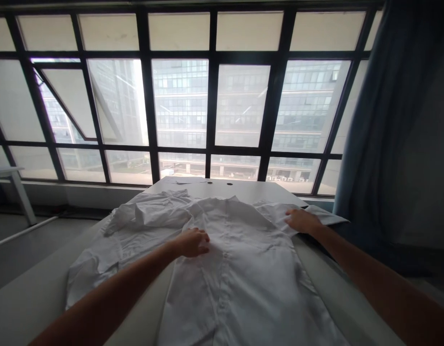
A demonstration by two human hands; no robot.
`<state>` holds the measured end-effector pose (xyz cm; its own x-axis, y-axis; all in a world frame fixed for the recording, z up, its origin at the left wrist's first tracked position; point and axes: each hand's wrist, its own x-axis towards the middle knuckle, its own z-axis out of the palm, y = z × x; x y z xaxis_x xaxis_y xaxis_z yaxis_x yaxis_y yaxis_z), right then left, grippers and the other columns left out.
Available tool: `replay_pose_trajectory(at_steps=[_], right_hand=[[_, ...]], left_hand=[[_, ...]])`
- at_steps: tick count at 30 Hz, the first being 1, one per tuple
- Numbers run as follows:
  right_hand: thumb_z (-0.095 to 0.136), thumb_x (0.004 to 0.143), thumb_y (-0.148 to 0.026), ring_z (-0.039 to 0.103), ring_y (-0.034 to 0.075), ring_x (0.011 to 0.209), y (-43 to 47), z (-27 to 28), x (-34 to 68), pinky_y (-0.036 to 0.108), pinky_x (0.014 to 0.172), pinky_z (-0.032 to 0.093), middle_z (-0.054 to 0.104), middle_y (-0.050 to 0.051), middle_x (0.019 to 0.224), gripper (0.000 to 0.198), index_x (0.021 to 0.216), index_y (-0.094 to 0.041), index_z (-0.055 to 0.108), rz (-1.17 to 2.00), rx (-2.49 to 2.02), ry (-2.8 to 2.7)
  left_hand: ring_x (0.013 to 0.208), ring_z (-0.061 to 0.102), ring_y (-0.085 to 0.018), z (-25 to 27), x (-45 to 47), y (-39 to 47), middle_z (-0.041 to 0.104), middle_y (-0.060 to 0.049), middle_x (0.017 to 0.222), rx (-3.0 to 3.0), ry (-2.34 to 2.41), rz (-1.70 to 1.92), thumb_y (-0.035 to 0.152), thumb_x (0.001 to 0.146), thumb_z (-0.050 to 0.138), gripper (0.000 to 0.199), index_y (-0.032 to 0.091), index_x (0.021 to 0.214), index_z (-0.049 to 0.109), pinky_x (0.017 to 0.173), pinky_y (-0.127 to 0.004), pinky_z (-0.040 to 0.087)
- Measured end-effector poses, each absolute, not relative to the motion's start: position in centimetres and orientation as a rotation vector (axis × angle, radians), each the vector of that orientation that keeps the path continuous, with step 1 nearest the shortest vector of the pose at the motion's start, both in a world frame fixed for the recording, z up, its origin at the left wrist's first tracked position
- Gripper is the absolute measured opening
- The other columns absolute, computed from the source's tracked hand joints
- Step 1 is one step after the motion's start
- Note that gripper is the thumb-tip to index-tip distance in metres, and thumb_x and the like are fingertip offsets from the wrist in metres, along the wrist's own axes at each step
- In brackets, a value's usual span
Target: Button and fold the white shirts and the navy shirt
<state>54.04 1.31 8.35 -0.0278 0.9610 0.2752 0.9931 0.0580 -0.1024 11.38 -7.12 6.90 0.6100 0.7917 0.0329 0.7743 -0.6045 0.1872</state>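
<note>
A white shirt lies spread across the lower middle of the frame, its collar end toward the window and its body running down past the bottom edge. A line of buttons runs down its front, near the centre of the frame, and soft creases cross the cloth. The left hand, just left of centre, rests on the upper part of this shirt; its fingers are loosely bent, with the thumb apart from them and nothing gripped between. The right hand, right of centre, is at the sleeve that reaches out toward the right of the frame. Its fingers are curled down against the cloth, and I cannot tell whether they pinch it or only press on it.

A second white garment, rumpled, lies at the left of centre, beside the shirt and partly behind the left forearm. Both lie on a pale table, whose far end shows two small dark holes in the middle of the frame. A large dark-framed window fills the upper part, with one pane tilted open at upper left. A dark blue curtain hangs at the right, and part of another white table stands at the left edge.
</note>
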Motion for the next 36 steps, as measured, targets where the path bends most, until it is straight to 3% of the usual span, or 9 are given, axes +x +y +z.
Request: replay_pose_trajectory(at_steps=[2,4,7,9,12,22,29,32,36], right_hand=[[0.061,0.083,-0.041,0.065,0.032,0.107,-1.2,5.7,50.4,0.041,0.092,0.048,0.072,0.016,0.112,0.044,0.118,-0.017,0.070,-0.039,-1.936,-2.216],[0.056,0.086,-0.052,0.057,0.031,0.121,-3.9,3.7,47.1,0.037,0.102,0.043,0.063,0.014,0.131,0.059,0.133,-0.017,0.061,0.153,-1.848,-2.410],[0.048,0.088,-0.062,0.030,0.035,0.143,-7.3,1.9,44.0,0.046,0.114,0.028,0.033,0.017,0.156,0.079,0.151,-0.014,0.038,0.333,-1.907,-2.528],[0.036,0.092,-0.065,0.014,0.036,0.148,-8.6,1.4,43.5,0.055,0.115,0.021,0.017,0.014,0.162,0.080,0.155,-0.018,0.027,0.331,-1.974,-2.494],[0.023,0.095,-0.066,0.004,0.033,0.149,-9.4,1.2,44.0,0.060,0.115,0.014,0.008,0.010,0.163,0.075,0.157,-0.022,0.022,0.295,-1.932,-2.512],[0.022,0.096,-0.065,0.010,0.027,0.149,-10.1,1.2,48.3,0.047,0.119,0.014,0.012,0.008,0.162,0.076,0.156,-0.018,0.023,0.212,-1.730,-2.673],[0.037,0.085,-0.078,0.020,0.031,0.147,-12.9,2.8,48.9,0.043,0.119,0.019,0.024,0.014,0.159,0.095,0.154,-0.014,0.031,0.267,-1.749,-2.747],[0.045,0.079,-0.079,0.024,0.033,0.146,-13.9,4.1,48.0,0.043,0.117,0.023,0.025,0.018,0.158,0.103,0.153,-0.010,0.031,0.299,-1.839,-2.749],[0.056,0.072,-0.078,0.034,0.037,0.140,-14.2,5.2,47.4,0.044,0.114,0.029,0.032,0.020,0.155,0.105,0.150,-0.010,0.038,0.318,-1.837,-2.742]], left_hand=[[0.110,0.061,-0.028,5.6,9.2,-6.2,0.067,-0.011,0.116,2.724,1.299,0.151,0.032,0.088,0.062,0.026,0.021,0.111,0.067,0.094,-0.036,0.045],[0.106,0.062,-0.026,4.3,7.8,-6.2,0.067,-0.010,0.114,2.778,1.299,0.216,0.033,0.090,0.060,0.021,0.022,0.107,0.067,0.093,-0.035,0.043],[0.097,0.063,-0.023,2.9,6.8,-6.7,0.068,-0.009,0.099,2.836,1.382,0.311,0.033,0.095,0.052,0.020,0.020,0.097,0.067,0.093,-0.035,0.041],[0.087,0.063,-0.022,2.4,6.1,-7.0,0.068,-0.009,0.086,2.834,1.452,0.334,0.034,0.097,0.047,0.026,0.019,0.087,0.066,0.092,-0.035,0.040],[0.073,0.062,-0.021,2.7,4.9,-7.4,0.065,-0.008,0.073,2.836,1.484,0.342,0.039,0.098,0.043,0.038,0.019,0.072,0.063,0.089,-0.036,0.040],[0.052,0.049,-0.017,4.9,5.0,-15.8,0.054,-0.005,0.053,2.641,1.424,0.340,0.047,0.097,0.035,0.053,0.020,0.057,0.059,0.065,-0.032,0.038],[0.045,0.042,-0.015,6.6,5.1,-17.5,0.051,-0.001,0.047,2.509,1.602,-0.067,0.045,0.081,0.060,0.040,0.020,0.050,0.061,0.056,-0.029,0.036],[0.056,0.053,-0.016,7.7,6.5,-17.9,0.063,-0.001,0.060,2.497,1.478,0.031,0.043,0.069,0.073,0.023,0.021,0.064,0.070,0.058,-0.026,0.038],[0.067,0.058,-0.015,6.9,9.2,-19.1,0.069,0.000,0.079,2.314,1.129,0.051,0.041,0.073,0.072,0.028,0.022,0.093,0.074,0.059,-0.022,0.040]])
